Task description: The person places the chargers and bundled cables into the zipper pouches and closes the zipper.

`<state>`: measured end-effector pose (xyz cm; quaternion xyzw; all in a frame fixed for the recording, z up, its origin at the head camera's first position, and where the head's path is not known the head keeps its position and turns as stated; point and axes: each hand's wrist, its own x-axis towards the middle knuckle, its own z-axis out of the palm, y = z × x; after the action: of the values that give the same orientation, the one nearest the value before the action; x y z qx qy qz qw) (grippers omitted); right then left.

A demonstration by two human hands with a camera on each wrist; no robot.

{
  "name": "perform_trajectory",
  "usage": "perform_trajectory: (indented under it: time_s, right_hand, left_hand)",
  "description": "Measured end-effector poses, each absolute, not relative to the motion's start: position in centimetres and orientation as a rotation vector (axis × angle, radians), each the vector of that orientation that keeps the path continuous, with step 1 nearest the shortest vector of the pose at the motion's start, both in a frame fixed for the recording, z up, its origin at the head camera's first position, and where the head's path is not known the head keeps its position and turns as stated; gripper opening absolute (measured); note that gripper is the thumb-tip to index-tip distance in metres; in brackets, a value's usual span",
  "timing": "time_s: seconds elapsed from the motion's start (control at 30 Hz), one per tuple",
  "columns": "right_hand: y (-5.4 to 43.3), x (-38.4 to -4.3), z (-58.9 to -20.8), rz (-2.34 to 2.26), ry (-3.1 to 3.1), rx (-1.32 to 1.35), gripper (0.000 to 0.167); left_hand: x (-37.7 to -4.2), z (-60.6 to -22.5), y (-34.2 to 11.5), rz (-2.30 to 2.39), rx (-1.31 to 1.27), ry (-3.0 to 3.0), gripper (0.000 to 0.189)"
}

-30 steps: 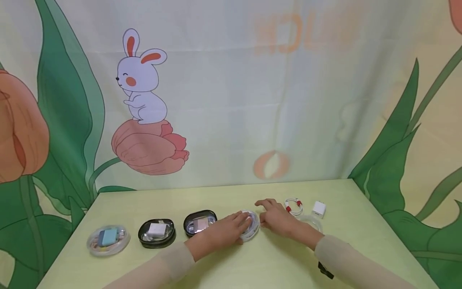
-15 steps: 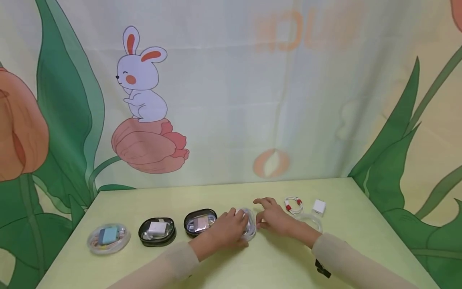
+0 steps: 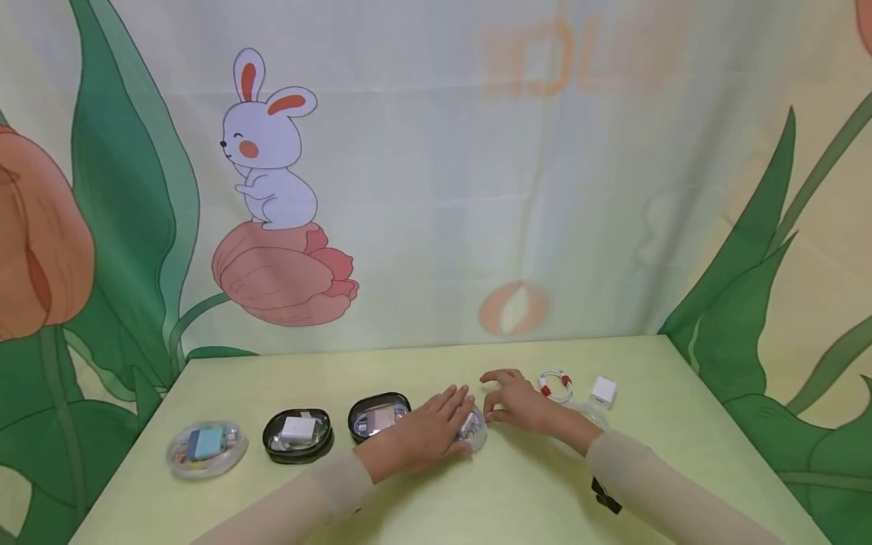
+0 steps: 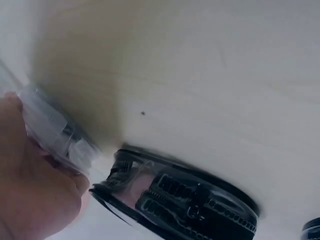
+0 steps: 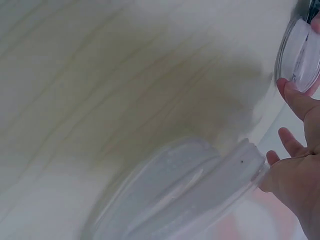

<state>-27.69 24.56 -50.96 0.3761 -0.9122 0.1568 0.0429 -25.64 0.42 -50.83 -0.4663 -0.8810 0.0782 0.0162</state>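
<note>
A round clear zip case [image 3: 474, 430] with a pale cable or similar contents lies mid-table. My left hand [image 3: 434, 425] rests flat over its left part, fingers extended, hiding much of it. At the case's right edge my right hand [image 3: 521, 403] has spread, slightly bent fingers. One fingertip touches the case's rim in the right wrist view. Left of the left hand stands a black-rimmed case [image 3: 378, 416] holding a pink charger; the left wrist view shows its zipped side [image 4: 200, 205]. Another clear case [image 3: 594, 413] lies partly behind the right forearm; its contents cannot be made out.
Further left are a black-rimmed case [image 3: 297, 437] with a white charger and a clear case [image 3: 207, 449] with a blue charger. A white cable [image 3: 556, 387] with red ties and a white charger [image 3: 603, 391] lie at the back right. A printed curtain [image 3: 436, 189] hangs behind the table.
My left hand's fingers bent over the clear case, then straightened and lie flat on it again. The right hand stays at the case's right side, with little movement.
</note>
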Motion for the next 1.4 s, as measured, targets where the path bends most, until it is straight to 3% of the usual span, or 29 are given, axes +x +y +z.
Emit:
perform_trajectory:
  time_s: [0.4,0.77,1.03,1.4]
  right_hand:
    - [24.8,-25.6,-50.3,0.483,-2.746,1.332,0.009]
    - [23.9,-26.9,-50.4,0.425,-2.852,0.970,0.005]
    - [24.1,-27.7,-50.6,0.432,-2.869,0.933,0.007]
    - [22.9,-25.2,-50.4,0.525,-2.781,1.063,0.009]
  left_hand:
    - [-25.1,-51.2,1.6,0.159,-1.296,-2.759,0.071]
    - [-24.3,-50.2,1.5,0.380,-1.034,-2.739,0.082]
    - [-24.5,-50.9,1.0,0.385,-1.267,-2.606,0.066]
    - [-24.9,-51.7,1.0,0.187,-1.195,-2.580,0.064]
